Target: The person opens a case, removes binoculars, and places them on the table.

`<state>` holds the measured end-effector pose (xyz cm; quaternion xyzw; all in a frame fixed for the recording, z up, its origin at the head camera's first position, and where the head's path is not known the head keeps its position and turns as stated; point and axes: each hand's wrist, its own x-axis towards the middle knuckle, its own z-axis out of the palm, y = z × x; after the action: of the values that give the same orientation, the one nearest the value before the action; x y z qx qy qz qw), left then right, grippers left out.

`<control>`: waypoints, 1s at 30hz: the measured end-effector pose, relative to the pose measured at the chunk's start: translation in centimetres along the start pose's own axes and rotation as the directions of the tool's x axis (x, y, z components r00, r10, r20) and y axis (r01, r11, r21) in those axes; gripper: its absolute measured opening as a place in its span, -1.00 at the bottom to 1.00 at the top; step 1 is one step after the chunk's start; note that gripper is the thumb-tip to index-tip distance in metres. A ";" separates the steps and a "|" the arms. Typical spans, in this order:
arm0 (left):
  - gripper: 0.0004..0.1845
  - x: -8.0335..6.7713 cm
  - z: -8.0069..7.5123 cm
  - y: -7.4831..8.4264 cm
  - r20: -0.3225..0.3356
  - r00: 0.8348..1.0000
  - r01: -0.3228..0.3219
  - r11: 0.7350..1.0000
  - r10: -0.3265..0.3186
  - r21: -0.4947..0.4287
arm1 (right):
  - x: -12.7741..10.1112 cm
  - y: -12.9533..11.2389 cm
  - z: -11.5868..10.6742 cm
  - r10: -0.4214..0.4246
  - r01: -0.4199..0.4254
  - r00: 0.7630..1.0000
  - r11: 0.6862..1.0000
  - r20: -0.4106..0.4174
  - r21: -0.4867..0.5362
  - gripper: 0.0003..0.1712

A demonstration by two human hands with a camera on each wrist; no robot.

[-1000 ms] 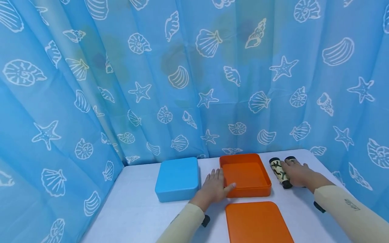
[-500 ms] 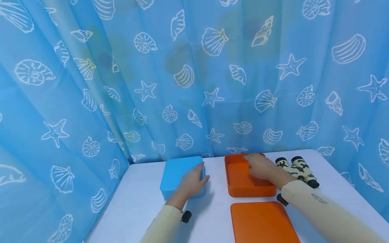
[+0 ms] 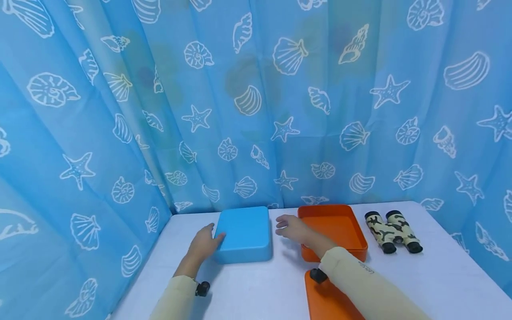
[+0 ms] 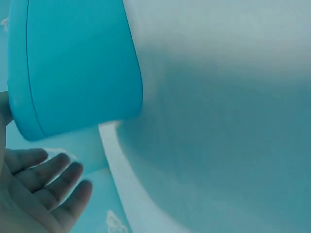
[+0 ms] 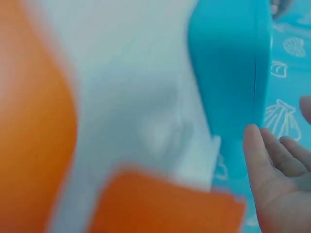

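Note:
A blue lidded box [image 3: 244,233] stands at the back of the table, its lid seam showing in the left wrist view. My left hand [image 3: 203,243] is at its left side, fingers relaxed and thumb by the lid's edge; whether it touches cannot be told. In the left wrist view that hand [image 4: 43,191] shows spread fingers with nothing held. My right hand [image 3: 295,229] hangs between the blue box and an open orange box [image 3: 334,224], apart from the blue one in the head view. Loosely bent fingers of the right hand [image 5: 282,174] hold nothing.
Camouflage binoculars [image 3: 394,232] lie right of the orange box. An orange lid [image 3: 326,295] lies flat in front, partly under my right sleeve [image 3: 368,284]. A white-covered table [image 3: 256,289] bears everything, with a blue shell-patterned curtain [image 3: 256,111] behind.
My right hand has left the binoculars, crossed over the orange box and come leftward. My left hand has moved left from the orange box, past the blue box to its left side.

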<state>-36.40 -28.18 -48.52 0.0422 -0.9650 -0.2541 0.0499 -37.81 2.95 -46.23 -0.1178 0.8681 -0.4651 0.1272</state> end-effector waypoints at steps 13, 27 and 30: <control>-0.26 2.4 -1.3 0.6 0.178 0.945 0.325 0.853 -0.275 -0.408 | 2.5 1.0 2.6 0.218 -0.205 0.972 0.622 0.084 0.755 -0.43; -0.24 2.9 -4.0 1.7 0.299 0.884 0.468 0.694 -0.360 -0.547 | 2.9 0.9 1.9 0.229 -0.213 0.968 0.527 0.104 0.822 -0.40; -0.24 2.9 -4.2 1.6 0.313 0.878 0.478 0.685 -0.362 -0.550 | 2.9 0.8 1.8 0.232 -0.217 0.967 0.522 0.108 0.825 -0.41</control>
<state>-38.89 -29.10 -43.88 0.2216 -0.7941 -0.5595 -0.0857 -40.04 1.00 -48.17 0.0727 0.5543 -0.7996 0.2195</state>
